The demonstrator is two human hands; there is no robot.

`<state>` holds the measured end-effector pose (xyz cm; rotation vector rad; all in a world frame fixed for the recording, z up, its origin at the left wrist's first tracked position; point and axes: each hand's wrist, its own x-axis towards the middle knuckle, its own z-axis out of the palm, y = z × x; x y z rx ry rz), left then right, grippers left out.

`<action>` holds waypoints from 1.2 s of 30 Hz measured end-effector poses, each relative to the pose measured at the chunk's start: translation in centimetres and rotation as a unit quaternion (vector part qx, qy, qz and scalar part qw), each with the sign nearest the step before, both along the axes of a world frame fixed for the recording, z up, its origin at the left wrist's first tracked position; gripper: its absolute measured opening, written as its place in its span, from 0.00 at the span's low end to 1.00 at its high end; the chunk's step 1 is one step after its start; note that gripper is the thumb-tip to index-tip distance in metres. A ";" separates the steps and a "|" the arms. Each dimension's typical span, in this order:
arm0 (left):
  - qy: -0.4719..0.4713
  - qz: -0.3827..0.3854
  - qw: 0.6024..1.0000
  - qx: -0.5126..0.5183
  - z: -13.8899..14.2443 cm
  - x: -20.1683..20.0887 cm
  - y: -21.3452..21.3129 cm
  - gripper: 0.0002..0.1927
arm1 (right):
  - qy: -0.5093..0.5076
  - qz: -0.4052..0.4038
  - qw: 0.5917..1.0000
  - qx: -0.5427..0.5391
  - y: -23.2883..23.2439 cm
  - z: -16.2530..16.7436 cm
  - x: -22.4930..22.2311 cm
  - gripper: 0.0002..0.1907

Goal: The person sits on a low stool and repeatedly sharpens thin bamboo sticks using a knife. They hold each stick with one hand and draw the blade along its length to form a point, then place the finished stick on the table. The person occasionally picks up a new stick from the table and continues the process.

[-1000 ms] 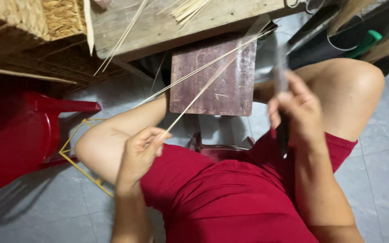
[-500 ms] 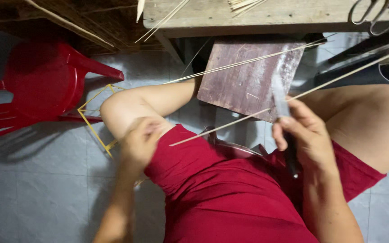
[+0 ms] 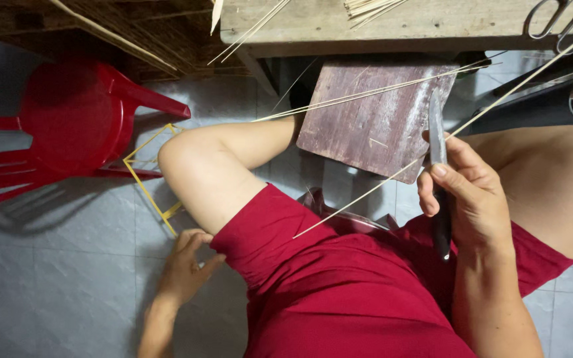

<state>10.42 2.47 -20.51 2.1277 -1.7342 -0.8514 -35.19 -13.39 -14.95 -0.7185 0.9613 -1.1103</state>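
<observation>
Dropping off the bamboo sliver, the left hand is now hanging loosely curled by the thigh; right hand fingers are pinching knife and sliver (mid-shaving, seemingly), needing a regrip.

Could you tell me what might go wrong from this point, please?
The right hand holds a knife and a thin strip just above the bare thigh; a slip could cut skin. The left hand is down by the floor, so the strip's free end is unsupported and might snap.
</observation>
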 end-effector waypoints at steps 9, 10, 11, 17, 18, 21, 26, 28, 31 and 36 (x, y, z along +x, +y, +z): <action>0.076 0.184 0.948 -0.249 -4.1 0.7 -5.4 0.05 | -0.004 0.012 1.000 -0.005 0.1 0.0 -0.1 0.26; 0.082 0.191 0.939 -0.275 -4.3 0.4 -6.2 0.05 | -0.006 0.013 1.000 -0.005 0.1 -0.1 -0.1 0.26; 0.089 0.196 0.929 -0.301 -4.4 0.2 -7.1 0.04 | -0.007 0.012 1.000 -0.007 0.1 -0.1 -0.2 0.26; -0.013 0.125 0.900 -0.418 -3.6 -0.7 -11.3 0.06 | -0.023 0.013 1.000 0.001 -0.3 0.1 -0.9 0.23; -0.013 0.131 0.905 -0.405 -3.2 -0.8 -11.9 0.05 | -0.019 0.016 1.000 -0.001 -0.5 0.1 -1.2 0.23; -0.010 0.127 0.913 -0.387 -1.6 -1.1 -13.6 0.03 | -0.011 0.016 1.000 -0.007 -0.8 0.4 -1.9 0.23; -0.026 0.064 0.905 -0.419 0.4 -1.8 -16.4 0.04 | -0.017 0.008 1.000 -0.001 -1.3 0.4 -2.7 0.22; -0.055 0.042 0.910 -0.409 1.1 -1.9 -17.3 0.04 | -0.023 0.014 1.000 -0.004 -1.5 0.3 -2.9 0.22; -0.038 -0.021 0.927 -0.373 2.7 -1.3 -18.3 0.06 | -0.027 0.001 1.000 -0.002 -1.7 0.1 -3.2 0.23; 0.013 -0.056 0.959 -0.277 5.0 -1.7 -17.1 0.09 | -0.024 -0.029 0.999 -0.006 -1.4 -0.4 -3.6 0.25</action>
